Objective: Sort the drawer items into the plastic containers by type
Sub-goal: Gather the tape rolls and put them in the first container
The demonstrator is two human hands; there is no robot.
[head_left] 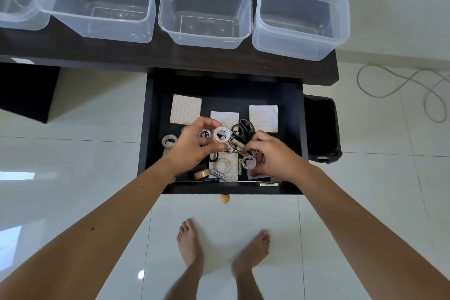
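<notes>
L hand point(192, 147): grip closed on white tape roll point(221, 134), held above open drawer point(151, 129). R hand point(272, 156): fingers curled down among batteries point(233, 145) in drawer; hold cannot be told. Four clear plastic containers point(204, 13) in row on counter point(155, 56), behind drawer.

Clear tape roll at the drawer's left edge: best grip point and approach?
Probably from straight above. The clear tape roll lies flat with its hole facing up, close to the drawer wall. Put one finger in the core, thumb on the outer rim on the right, where there is room. The left hand is nearest but already holds a white roll.
</notes>
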